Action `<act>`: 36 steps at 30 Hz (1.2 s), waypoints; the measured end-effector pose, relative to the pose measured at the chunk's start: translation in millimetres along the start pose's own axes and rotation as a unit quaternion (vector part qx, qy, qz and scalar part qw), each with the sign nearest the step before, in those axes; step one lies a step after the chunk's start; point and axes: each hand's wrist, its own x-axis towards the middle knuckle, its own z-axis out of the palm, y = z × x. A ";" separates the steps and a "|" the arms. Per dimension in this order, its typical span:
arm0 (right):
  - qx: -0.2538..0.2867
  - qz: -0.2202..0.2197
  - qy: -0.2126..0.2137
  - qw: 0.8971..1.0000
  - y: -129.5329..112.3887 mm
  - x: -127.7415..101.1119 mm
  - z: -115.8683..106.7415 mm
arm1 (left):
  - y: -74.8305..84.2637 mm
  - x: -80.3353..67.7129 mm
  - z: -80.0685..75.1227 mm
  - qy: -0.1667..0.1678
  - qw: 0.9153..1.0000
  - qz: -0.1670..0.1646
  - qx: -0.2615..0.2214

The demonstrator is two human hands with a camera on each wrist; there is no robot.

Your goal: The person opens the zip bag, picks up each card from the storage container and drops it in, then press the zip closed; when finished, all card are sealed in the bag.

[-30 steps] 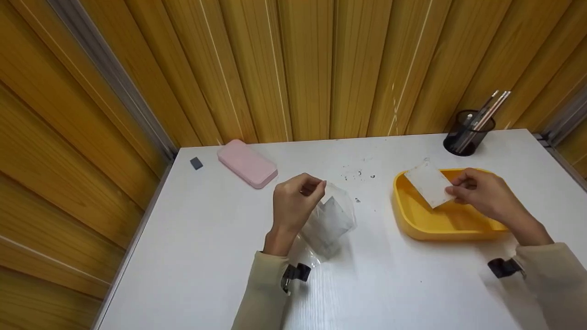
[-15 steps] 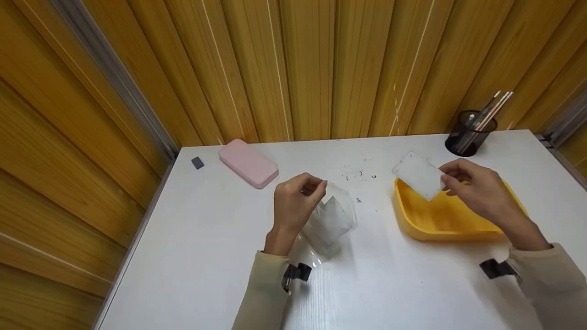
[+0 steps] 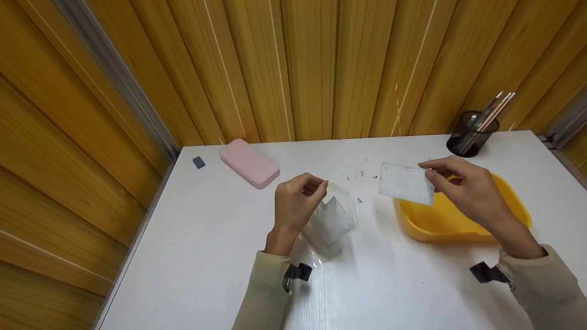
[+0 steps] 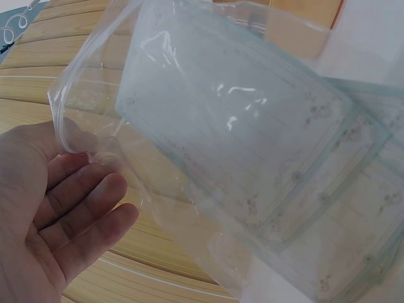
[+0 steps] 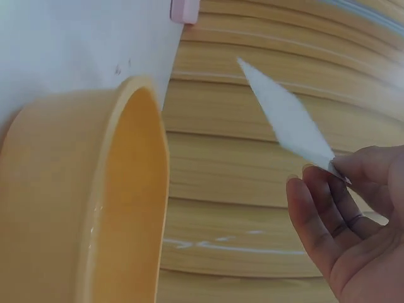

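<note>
A clear plastic bag [image 3: 331, 220] with pale cards inside is pinched at its open rim by the curled fingers of the left hand [image 3: 296, 201] and held upright, its lower end on the white table [image 3: 206, 238]. A white card [image 3: 406, 184] is pinched by one edge between thumb and fingertips of the right hand [image 3: 463, 190] and held in the air over the left rim of the yellow tray [image 3: 440, 222], between tray and bag. A pink case [image 3: 249, 162] and a black pen cup [image 3: 471, 134] are seen near the wooden wall.
</note>
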 end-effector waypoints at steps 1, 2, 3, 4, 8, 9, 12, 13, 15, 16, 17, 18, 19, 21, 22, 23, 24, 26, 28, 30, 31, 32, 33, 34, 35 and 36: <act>0.000 -0.001 0.002 1.000 -3.1 0.1 1.1 | 0.2 0.0 -0.2 0.000 1.000 -0.001 0.000; 0.002 -0.002 0.004 1.000 -6.2 0.1 2.2 | 0.3 0.1 -0.3 -0.001 1.000 -0.001 -0.001; 0.006 -0.002 0.006 1.000 -9.1 -0.1 3.2 | 0.5 0.1 -0.4 -0.001 1.000 -0.002 -0.001; 0.010 -0.003 0.008 1.000 -12.1 -0.3 4.2 | 0.6 0.2 -0.6 -0.001 1.000 -0.002 -0.002; 0.034 -0.016 0.019 0.999 -23.7 -1.9 7.3 | 0.3 0.2 -0.6 -0.002 1.000 -0.001 -0.004; 0.040 -0.020 0.023 0.999 -26.4 -2.4 7.8 | 0.2 0.2 -0.5 -0.002 1.000 0.001 -0.005; 0.057 -0.032 0.040 0.997 -33.6 -2.9 9.8 | -0.6 0.4 -0.1 -0.002 1.000 0.006 -0.005; 0.063 -0.033 0.044 0.996 -35.6 -2.9 10.8 | -0.2 0.5 -0.2 -0.002 1.000 0.006 -0.005; 0.074 -0.035 0.051 0.995 -39.4 -2.0 13.4 | -0.1 0.6 -0.4 -0.001 1.000 0.007 -0.004; 0.080 -0.035 0.053 0.995 -41.2 -1.3 15.0 | -0.4 0.5 -0.3 -0.001 1.000 0.007 -0.003; 0.085 -0.036 0.053 0.994 -43.0 -0.7 16.8 | -0.4 0.5 -0.4 0.000 1.000 0.006 -0.002; 0.090 -0.037 0.052 0.994 -44.9 -0.1 18.6 | -0.3 0.6 -0.6 0.000 1.000 0.006 -0.002; 0.095 -0.039 0.051 0.993 -46.7 0.4 20.5 | -0.8 0.5 -0.4 0.000 1.000 0.005 -0.002; 0.103 -0.043 0.049 0.993 -50.5 1.5 24.1 | -1.3 0.4 -0.3 0.001 1.000 0.004 0.000; 0.108 -0.044 0.049 0.992 -52.5 2.0 25.8 | -1.4 0.4 -0.2 0.001 1.000 0.004 0.000; 0.111 -0.047 0.049 0.991 -54.4 2.6 27.3 | -1.4 0.4 -0.1 0.002 1.000 0.005 0.001; 0.113 -0.047 0.051 0.991 -56.4 3.3 28.6 | -1.3 0.3 -0.1 0.002 1.000 0.005 0.002; 0.114 -0.048 0.054 0.991 -60.2 4.5 30.4 | -1.1 0.3 -0.2 0.002 1.000 0.004 0.003; 0.115 -0.048 0.058 0.991 -63.6 5.8 31.9 | -0.6 0.5 -0.4 0.002 1.000 0.003 0.003; 0.112 -0.048 0.060 0.991 -66.1 6.8 33.4 | -0.3 0.6 -0.6 0.002 1.000 0.002 0.004; 0.111 -0.049 0.061 0.991 -67.1 7.0 34.4 | -0.1 0.8 -0.8 0.002 1.000 0.001 0.003; 0.111 -0.051 0.059 0.991 -67.8 7.3 35.6 | -0.2 0.8 -0.8 0.001 1.000 0.002 0.003; 0.113 -0.053 0.058 0.991 -68.5 7.8 37.1 | 0.0 0.9 -0.9 0.001 1.000 0.002 0.003; 0.112 -0.056 0.055 0.991 -69.0 8.2 38.7 | 0.1 0.9 -1.0 0.001 1.000 0.002 0.002; 0.111 -0.060 0.051 0.991 -69.3 8.4 40.6 | -0.1 0.9 -1.0 0.001 1.000 0.002 0.001; 0.112 -0.064 0.047 0.990 -69.6 8.7 42.7 | -0.3 0.9 -1.0 0.001 1.000 0.004 0.000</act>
